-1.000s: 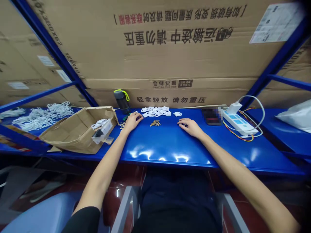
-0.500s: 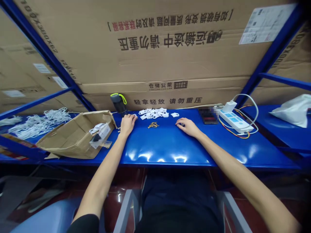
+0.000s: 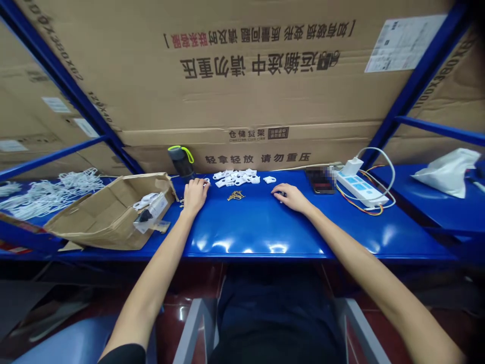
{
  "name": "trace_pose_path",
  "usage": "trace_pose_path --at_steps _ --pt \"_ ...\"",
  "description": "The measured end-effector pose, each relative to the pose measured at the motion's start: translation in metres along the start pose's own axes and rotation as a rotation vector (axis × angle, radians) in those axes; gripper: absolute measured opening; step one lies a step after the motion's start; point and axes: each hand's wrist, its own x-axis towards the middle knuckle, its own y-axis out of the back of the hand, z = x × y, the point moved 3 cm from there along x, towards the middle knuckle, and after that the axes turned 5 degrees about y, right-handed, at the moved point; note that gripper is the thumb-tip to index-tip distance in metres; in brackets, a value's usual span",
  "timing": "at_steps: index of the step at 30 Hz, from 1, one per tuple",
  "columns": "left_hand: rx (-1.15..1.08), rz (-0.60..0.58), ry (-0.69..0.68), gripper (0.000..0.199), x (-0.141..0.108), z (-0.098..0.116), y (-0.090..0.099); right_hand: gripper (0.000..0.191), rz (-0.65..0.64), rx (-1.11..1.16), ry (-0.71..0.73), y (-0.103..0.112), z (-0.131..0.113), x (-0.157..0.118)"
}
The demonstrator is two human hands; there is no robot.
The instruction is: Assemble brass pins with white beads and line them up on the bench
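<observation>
The white clips (image 3: 235,178) lie between my left hand (image 3: 195,196) and right hand (image 3: 291,198), within easy reach on the desk (image 3: 257,227). My fingers (image 3: 279,188) rest loose, holding nothing I can see.

White plastic clips (image 3: 235,177) in a loose pile on blue steel shelf (image 3: 257,237). L hand (image 3: 195,197) just left of pile, fingers (image 3: 205,185) at its edge, poss. on a small white piece; hard to tell at this res. R hand (image 3: 290,198) palm down on shelf, right of pile. Brass bits (image 3: 235,195) just in front of pile. Open cardboard box (image 3: 109,217) and white cords (image 3: 49,194) farther left of pile, water bottle (image 3: 181,162) behind-left, phone (image 3: 320,180) and power strip (image 3: 359,188) well right.
</observation>
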Motion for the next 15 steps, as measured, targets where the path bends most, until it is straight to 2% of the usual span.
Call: trace_pose_path --at_steps 6,9,12,15 --pt "-0.159 0.013 -0.089 0.046 -0.002 0.016 -0.001 0.03 0.039 -0.023 -0.03 0.002 0.001 0.002" --pt "-0.182 -0.016 -0.142 0.053 0.002 0.028 -0.013 0.037 0.106 -0.021 -0.056 0.005 0.006 0.006" --pt "-0.166 -0.042 -0.089 0.061 0.015 0.037 -0.028 0.042 0.148 -0.014 -0.109 0.008 0.017 0.011" --pt "-0.133 -0.093 -0.061 0.062 0.033 0.041 -0.042 0.044 0.139 0.028 -0.17 0.012 0.034 0.015"
